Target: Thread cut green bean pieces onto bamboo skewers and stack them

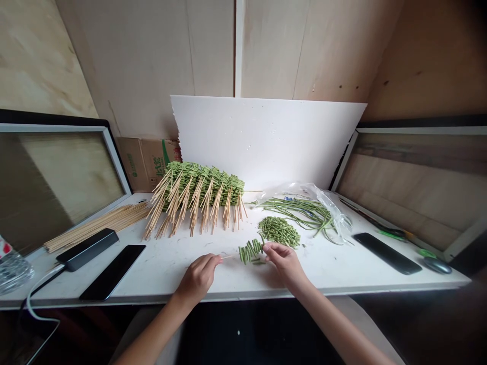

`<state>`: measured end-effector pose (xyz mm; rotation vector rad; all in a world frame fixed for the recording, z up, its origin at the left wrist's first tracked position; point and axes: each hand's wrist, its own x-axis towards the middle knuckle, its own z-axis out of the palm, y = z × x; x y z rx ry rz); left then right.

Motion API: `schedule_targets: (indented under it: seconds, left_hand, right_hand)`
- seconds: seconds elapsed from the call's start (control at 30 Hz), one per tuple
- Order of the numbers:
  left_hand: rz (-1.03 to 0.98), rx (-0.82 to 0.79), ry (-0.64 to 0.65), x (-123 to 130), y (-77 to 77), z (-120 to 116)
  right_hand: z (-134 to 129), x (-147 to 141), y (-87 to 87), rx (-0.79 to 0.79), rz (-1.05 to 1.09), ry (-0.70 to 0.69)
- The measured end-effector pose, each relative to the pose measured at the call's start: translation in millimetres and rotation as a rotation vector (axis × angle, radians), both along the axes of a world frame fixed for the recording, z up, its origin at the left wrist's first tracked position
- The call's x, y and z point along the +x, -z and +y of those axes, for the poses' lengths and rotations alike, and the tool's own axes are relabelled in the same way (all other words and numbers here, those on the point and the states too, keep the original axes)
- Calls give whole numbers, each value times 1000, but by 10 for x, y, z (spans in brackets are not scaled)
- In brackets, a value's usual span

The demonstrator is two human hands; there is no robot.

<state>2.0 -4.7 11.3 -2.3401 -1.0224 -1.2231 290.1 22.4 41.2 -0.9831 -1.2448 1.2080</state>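
Note:
My left hand (199,275) is closed on the bare end of a thin wooden skewer (227,257) near the table's front edge. Several short green bean pieces (249,252) are threaded side by side along the skewer. At its far end, my right hand (282,259) is closed, thumb and finger pinched at a bean piece. Just behind my right hand lies a pile of cut bean pieces (279,231). Further back on the left, many filled skewers (205,185) are stacked with their bare sticks pointing forward.
Long uncut beans (304,210) lie by a clear plastic bag (335,208). Bare skewers (99,223), a black box (88,248) and a phone (113,272) are on the left. Another phone (387,253) and a mouse (437,264) sit right. A white board (266,139) stands behind.

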Motion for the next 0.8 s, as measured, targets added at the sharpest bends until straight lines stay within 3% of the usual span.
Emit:
schedule_targets:
  seconds: [0.27, 0.5, 0.8]
  left_hand:
    - [0, -15, 24, 4, 27, 11]
    - [-19, -73, 12, 13, 3, 31]
    - [-164, -120, -15, -97, 4, 63]
  right_hand:
    - [-20, -22, -32, 5, -12, -31]
    - [-11, 68, -144, 28, -58, 48]
    - [96, 236, -136, 45, 79, 90]
